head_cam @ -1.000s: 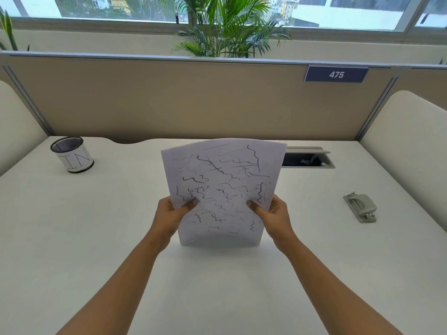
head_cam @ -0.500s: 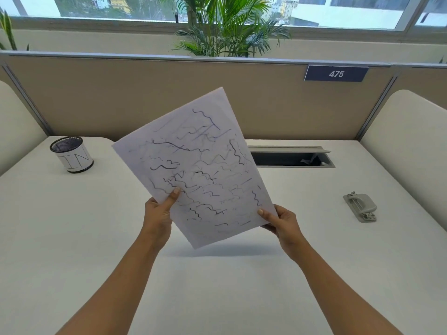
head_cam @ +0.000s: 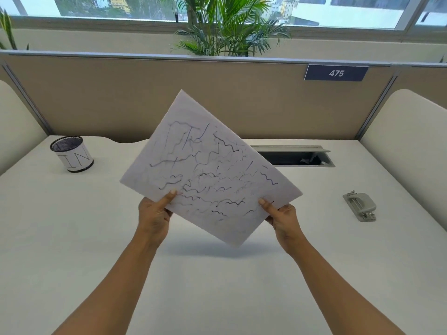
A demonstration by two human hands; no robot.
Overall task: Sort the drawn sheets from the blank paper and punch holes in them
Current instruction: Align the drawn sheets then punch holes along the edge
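White drawn sheets [head_cam: 212,170], covered with dark wavy lines, tilt diagonally above the desk [head_cam: 72,238]; left hand [head_cam: 154,216] and right hand [head_cam: 283,218] pinch their lower edges.

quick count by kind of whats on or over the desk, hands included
scribbled paper: 1 held bundle, number of sheets cannot be told
hands: 2, left hand and right hand, each pinching the scribbled paper
hole punch: 1, lying on the desk
mesh cup: 1, marked IN
total: 5
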